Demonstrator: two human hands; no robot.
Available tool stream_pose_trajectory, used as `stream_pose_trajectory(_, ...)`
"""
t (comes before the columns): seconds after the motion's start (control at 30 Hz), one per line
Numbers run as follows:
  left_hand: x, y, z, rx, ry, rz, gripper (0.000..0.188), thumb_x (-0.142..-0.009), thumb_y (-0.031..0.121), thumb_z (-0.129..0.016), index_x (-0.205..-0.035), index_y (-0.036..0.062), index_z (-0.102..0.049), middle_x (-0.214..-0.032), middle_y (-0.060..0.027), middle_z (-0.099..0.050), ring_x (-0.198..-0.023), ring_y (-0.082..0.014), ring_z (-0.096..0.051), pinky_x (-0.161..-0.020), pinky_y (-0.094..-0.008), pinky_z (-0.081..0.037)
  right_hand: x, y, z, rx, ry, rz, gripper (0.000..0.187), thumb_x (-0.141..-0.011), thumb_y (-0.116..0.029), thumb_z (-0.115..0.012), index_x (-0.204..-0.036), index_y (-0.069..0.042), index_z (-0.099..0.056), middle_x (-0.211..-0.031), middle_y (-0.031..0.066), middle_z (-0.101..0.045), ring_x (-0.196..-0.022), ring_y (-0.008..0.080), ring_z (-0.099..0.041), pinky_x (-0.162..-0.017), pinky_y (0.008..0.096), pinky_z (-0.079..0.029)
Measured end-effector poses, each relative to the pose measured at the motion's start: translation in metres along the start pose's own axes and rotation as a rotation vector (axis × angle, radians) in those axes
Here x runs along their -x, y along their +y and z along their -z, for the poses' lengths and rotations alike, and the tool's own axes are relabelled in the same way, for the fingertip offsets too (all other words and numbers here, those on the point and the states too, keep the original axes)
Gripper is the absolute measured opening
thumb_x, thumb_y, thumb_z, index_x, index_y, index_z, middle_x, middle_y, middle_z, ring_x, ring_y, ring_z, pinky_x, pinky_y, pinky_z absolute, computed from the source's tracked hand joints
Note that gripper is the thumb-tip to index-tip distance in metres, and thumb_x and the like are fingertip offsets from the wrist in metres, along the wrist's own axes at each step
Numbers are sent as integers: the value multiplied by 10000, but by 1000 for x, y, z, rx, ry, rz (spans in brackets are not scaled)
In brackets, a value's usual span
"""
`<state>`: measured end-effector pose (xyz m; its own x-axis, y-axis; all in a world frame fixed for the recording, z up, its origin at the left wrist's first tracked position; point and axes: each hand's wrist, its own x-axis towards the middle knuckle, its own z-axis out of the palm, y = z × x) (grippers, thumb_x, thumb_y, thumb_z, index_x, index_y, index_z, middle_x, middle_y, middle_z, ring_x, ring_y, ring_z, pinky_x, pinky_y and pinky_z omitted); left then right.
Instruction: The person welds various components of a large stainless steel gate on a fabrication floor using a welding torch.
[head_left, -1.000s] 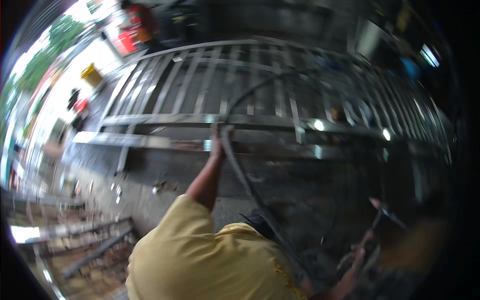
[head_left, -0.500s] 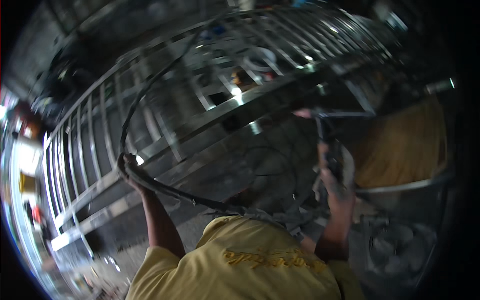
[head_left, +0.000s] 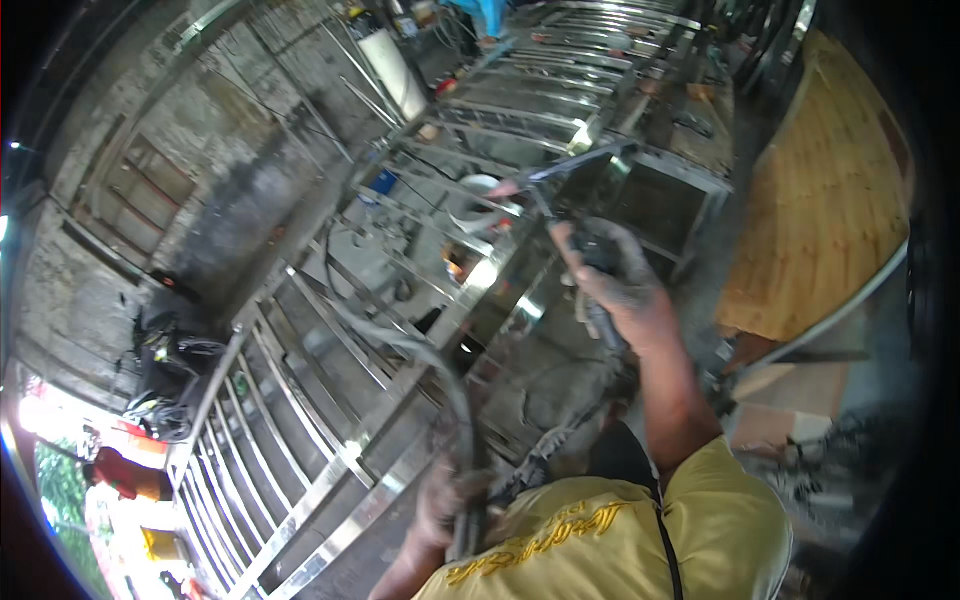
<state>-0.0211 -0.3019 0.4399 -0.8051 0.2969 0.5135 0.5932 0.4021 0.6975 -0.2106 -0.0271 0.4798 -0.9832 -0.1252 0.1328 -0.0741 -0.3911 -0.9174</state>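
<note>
My right hand [head_left: 625, 285] is closed around the handle of a welding torch [head_left: 542, 198] with a pink nozzle. The nozzle points left, above a shiny metal railing frame [head_left: 352, 455], and the torch's long cap sticks out to the right. Lower down, close to my body, my left hand [head_left: 440, 500] grips a thick dark cable [head_left: 455, 385]. Motion blurs its fingers somewhat. From there the cable arches up and over the frame's bars. Whether the cable joins the torch is hidden.
A white bucket [head_left: 462, 212] stands beyond the frame's near rail. At right leans a large curved wooden board [head_left: 815, 200]. A dark bulky object [head_left: 165, 350] is by the stained wall. One person in blue [head_left: 487, 15] is at the far end, another in red [head_left: 128, 474] at left.
My view has turned, so the frame now runs toward the upper right. My left hand has come in close to my body with the cable; the torch has risen over the frame.
</note>
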Motion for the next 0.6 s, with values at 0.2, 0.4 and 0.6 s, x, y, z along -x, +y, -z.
stream_pose_trajectory(0.2, -64, -12, -75, 275, 172, 378, 406, -848, 208, -798, -1176, 34, -634, -1002, -93, -689, -867, -188, -626, -768, -324, -502, -59, -19, 156, 25, 273, 27, 582, -909, -219, -693, -1414, -97, -431, -996, 144, -635, -537, 148, -599, -430, 276, -461)
stream_pose_trajectory(0.4, -184, -83, -93, -122, 645, 265, 495, -1039, 500, -464, -1036, 23, -595, -849, -83, -643, -730, -170, -606, -695, -317, -502, -47, -63, 344, -152, 883, 268, 538, -965, -296, -635, -1445, -117, -471, -966, 21, -617, -642, 75, -580, -511, 222, -457)
stream_pose_trajectory(0.6, -294, -116, -54, -321, 918, -3, 269, -1026, 254, -520, -1099, 13, -614, -841, -47, -598, -694, -139, -562, -618, -285, -487, 24, -141, 441, 31, 1416, 380, 416, -1000, -247, -602, -1369, -65, -540, -949, 21, -607, -611, 61, -518, -491, 215, -415)
